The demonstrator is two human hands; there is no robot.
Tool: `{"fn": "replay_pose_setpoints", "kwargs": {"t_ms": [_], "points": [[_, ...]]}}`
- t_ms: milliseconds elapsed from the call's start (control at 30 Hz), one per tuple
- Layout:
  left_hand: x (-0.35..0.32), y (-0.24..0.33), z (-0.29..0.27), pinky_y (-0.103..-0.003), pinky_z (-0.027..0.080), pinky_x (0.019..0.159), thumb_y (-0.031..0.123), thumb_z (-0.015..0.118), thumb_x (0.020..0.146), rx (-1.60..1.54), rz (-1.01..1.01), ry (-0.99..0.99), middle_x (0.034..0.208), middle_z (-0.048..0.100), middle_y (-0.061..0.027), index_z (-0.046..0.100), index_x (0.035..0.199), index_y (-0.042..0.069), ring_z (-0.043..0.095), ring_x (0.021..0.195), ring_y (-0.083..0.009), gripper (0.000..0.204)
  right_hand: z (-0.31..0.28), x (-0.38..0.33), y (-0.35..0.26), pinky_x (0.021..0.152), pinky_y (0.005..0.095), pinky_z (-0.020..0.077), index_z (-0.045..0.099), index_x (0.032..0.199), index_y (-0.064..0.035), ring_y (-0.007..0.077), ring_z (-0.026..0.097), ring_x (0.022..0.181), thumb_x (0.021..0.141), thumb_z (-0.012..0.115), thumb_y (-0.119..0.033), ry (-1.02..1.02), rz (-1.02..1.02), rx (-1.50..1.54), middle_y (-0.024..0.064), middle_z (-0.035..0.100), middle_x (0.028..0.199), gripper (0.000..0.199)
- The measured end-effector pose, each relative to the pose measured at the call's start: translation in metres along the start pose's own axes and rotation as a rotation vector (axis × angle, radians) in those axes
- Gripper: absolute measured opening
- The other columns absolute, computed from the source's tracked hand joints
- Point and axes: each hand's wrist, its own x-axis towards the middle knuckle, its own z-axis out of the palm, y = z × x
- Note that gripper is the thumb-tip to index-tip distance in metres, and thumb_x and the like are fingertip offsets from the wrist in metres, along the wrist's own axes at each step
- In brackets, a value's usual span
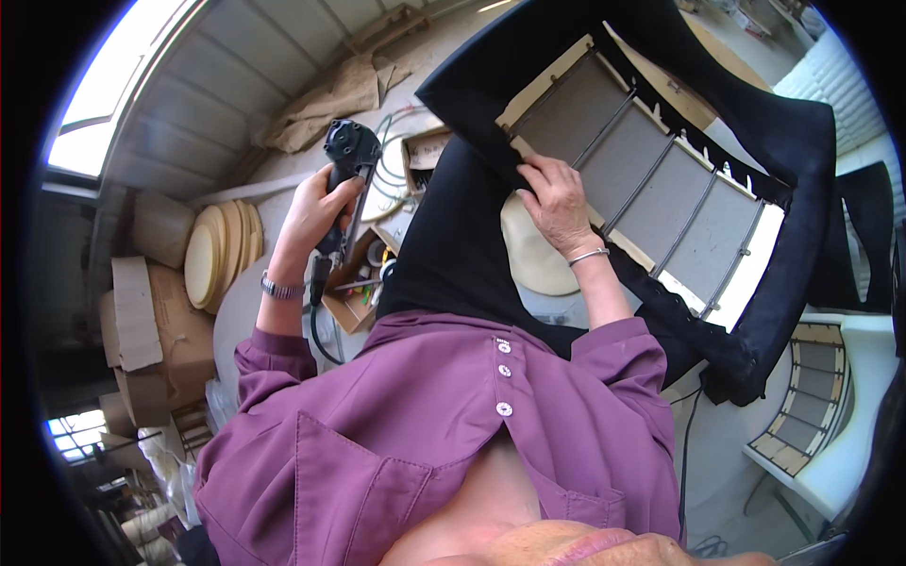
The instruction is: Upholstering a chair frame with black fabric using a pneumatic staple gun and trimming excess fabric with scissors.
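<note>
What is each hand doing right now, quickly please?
Left hand: closed around the black staple gun, held raised.
Right hand: fingers bent, pressing the black fabric at the chair seat frame.

One staple gun (347, 160), one black seat frame (661, 160), two hands.

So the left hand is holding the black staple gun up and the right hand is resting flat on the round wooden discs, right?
Not quite. In the head view the left hand does hold the black staple gun up, but the right hand presses on the black fabric at the edge of the upturned seat frame, not the round wooden discs.
</note>
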Motion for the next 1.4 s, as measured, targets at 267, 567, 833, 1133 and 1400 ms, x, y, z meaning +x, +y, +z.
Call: {"fn": "replay_pose_setpoints", "kwargs": {"t_ms": [267, 567, 833, 1133, 1400], "points": [[0.018, -0.175, 0.019, -0.03, 0.053, 0.062, 0.015, 0.069, 0.079, 0.08, -0.238, -0.055, 0.079, 0.068, -0.0073, 0.062, 0.12, -0.005, 0.065, 0.066, -0.014, 0.046, -0.007, -0.008, 0.001, 0.106, 0.0446, 0.0422, 0.061, 0.133, -0.0084, 0.0313, 0.053, 0.126, 0.081, 0.077, -0.021, -0.157, 0.086, -0.111, 0.0083, 0.057, 0.138, 0.055], [0.054, -0.28, 0.074, -0.048, 0.055, 0.083, 0.013, 0.068, 0.084, 0.582, -0.28, -0.253, 0.102, 0.069, -0.03, 0.056, 0.115, -0.006, 0.07, 0.099, -0.0416, 0.038, -0.03, -0.038, -0.025, 0.104, 0.0457, 0.0438, 0.065, 0.123, -0.0051, 0.0327, 0.057, 0.12, 0.083, 0.073, -0.007, -0.217, 0.134, -0.138, 0.0103, 0.062, 0.127, 0.041], [0.097, -0.349, 0.138, -0.059, 0.053, 0.083, 0.021, 0.052, 0.098, 1.107, -0.078, -0.313, 0.11, 0.071, -0.0193, 0.055, 0.121, 0.008, 0.071, 0.102, -0.0394, 0.026, -0.038, -0.095, -0.054, 0.077, 0.0382, 0.0539, 0.066, 0.099, -0.0066, 0.028, 0.067, 0.092, 0.081, 0.071, -0.003, -0.534, 0.161, 0.024, 0.0067, 0.066, 0.101, 0.019], [0.107, -0.352, 0.152, -0.047, 0.055, 0.083, 0.015, 0.049, 0.1, 1.138, -0.013, -0.507, 0.103, 0.075, -0.0154, 0.062, 0.118, 0.007, 0.074, 0.098, -0.0302, 0.024, -0.044, -0.06, -0.021, 0.083, 0.0404, 0.0537, 0.068, 0.108, -0.0067, 0.0314, 0.065, 0.097, 0.082, 0.075, -0.006, -0.163, 0.324, -0.074, 0.0099, 0.066, 0.105, 0.027], [0.08, -0.289, 0.085, -0.039, 0.057, 0.078, 0.027, 0.069, 0.077, 0.365, -0.283, -0.136, 0.089, 0.073, -0.0234, 0.066, 0.114, -0.006, 0.074, 0.083, -0.0304, 0.049, -0.012, -0.026, 0.014, 0.072, 0.0375, 0.0535, 0.07, 0.088, -0.0074, 0.0267, 0.066, 0.084, 0.079, 0.08, -0.011, -0.092, 0.251, 0.012, 0.0054, 0.066, 0.087, 0.015]]}}
